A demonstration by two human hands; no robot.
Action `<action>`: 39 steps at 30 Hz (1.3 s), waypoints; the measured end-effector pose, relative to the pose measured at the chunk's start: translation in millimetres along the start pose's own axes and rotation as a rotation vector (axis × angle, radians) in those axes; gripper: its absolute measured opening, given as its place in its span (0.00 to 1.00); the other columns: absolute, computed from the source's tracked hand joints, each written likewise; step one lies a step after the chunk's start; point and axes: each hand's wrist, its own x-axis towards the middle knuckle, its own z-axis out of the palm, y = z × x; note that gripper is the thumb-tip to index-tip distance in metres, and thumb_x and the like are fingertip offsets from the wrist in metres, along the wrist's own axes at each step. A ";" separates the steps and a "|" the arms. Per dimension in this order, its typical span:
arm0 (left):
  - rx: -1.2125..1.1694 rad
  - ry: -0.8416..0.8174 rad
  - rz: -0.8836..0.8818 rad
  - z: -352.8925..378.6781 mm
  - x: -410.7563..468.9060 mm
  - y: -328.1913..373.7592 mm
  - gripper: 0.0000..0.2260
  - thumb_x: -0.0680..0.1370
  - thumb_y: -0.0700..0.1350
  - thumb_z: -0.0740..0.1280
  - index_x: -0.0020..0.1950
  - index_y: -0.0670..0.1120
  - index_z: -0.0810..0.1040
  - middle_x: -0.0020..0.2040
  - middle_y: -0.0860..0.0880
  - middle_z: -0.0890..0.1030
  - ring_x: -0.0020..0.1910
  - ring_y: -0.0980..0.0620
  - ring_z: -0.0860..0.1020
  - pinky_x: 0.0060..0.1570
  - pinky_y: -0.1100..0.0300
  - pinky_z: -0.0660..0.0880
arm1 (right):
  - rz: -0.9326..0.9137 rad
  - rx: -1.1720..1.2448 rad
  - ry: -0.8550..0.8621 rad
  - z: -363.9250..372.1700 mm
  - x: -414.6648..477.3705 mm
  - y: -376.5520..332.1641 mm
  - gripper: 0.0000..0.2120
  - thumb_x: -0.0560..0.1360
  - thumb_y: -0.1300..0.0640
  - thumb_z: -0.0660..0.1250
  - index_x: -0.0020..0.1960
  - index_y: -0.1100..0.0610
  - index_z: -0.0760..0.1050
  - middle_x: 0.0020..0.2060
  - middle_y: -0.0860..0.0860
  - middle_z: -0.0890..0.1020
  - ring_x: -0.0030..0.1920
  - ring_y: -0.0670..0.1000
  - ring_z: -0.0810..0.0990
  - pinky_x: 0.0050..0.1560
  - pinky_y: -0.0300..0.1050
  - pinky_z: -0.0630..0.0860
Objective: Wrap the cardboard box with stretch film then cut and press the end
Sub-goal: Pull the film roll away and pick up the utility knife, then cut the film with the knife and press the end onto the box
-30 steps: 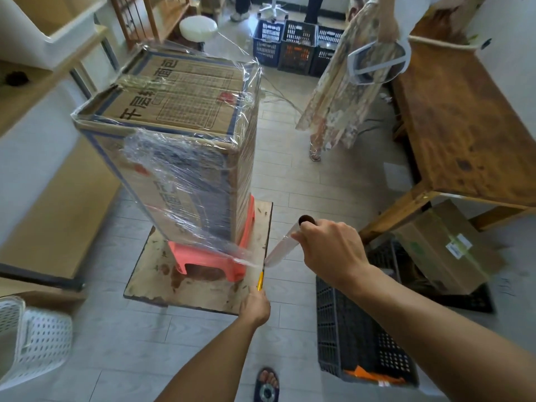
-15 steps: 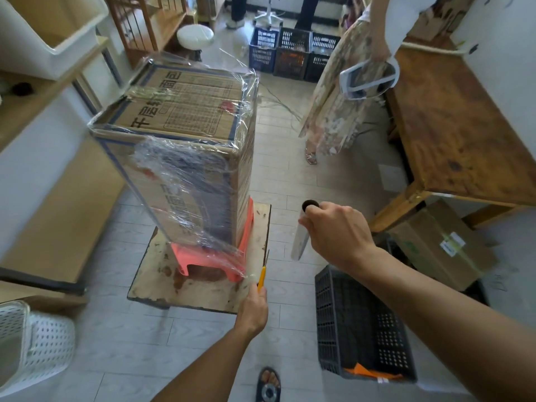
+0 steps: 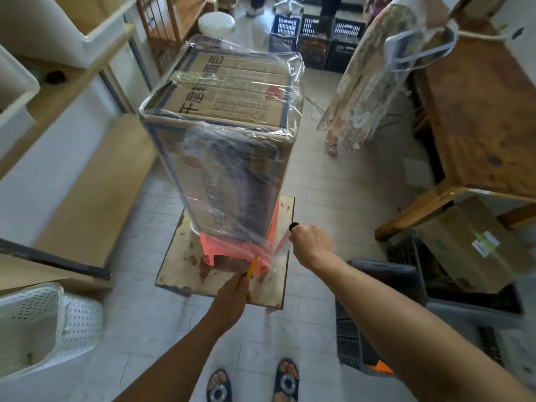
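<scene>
**Knife reaches the film at the box's near corner**

Since half a second ago the right hand [image 3: 311, 242] has drawn in toward the box, shortening the loose strip of film, and the left hand [image 3: 232, 297] has lifted the knife into that strip.

The tall cardboard box [image 3: 226, 97] stands upright in the middle of the floor, and stretch film [image 3: 232, 198] covers its top and sides. It rests on a red stool [image 3: 208, 250], which sits on a wooden board [image 3: 179, 274]. A wooden table [image 3: 478, 111] runs along the right, with a black crate [image 3: 348, 329] near it.

The right hand's fingers are curled around the roll [image 3: 282, 240], held just right of the box's near bottom corner. The film runs from that corner to the roll. The left hand grips a yellow knife [image 3: 251, 266], whose tip points up into the film strip.
</scene>
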 end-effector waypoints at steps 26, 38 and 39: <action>0.352 -0.087 0.357 -64.7 8.4 27.1 0.11 0.81 0.56 0.63 0.62 0.58 0.77 0.44 0.53 0.82 0.36 0.59 0.76 0.39 0.65 0.73 | 0.061 -0.081 -0.032 11.9 17.2 10.3 0.16 0.79 0.47 0.66 0.64 0.50 0.74 0.55 0.53 0.77 0.45 0.54 0.79 0.41 0.48 0.77; 0.497 0.308 1.175 -141.2 -79.6 222.1 0.16 0.76 0.43 0.73 0.64 0.44 0.79 0.52 0.49 0.81 0.48 0.55 0.78 0.50 0.66 0.73 | 0.019 -0.056 0.134 -77.1 -47.6 -6.9 0.22 0.78 0.43 0.66 0.69 0.49 0.69 0.61 0.52 0.75 0.53 0.57 0.80 0.49 0.52 0.80; 0.522 0.357 1.187 -149.7 -78.0 240.9 0.16 0.76 0.44 0.73 0.63 0.44 0.79 0.52 0.49 0.81 0.48 0.54 0.77 0.50 0.64 0.73 | 0.011 -0.044 0.151 -85.2 -50.4 -12.3 0.21 0.78 0.43 0.65 0.69 0.49 0.70 0.61 0.52 0.75 0.54 0.57 0.81 0.50 0.53 0.80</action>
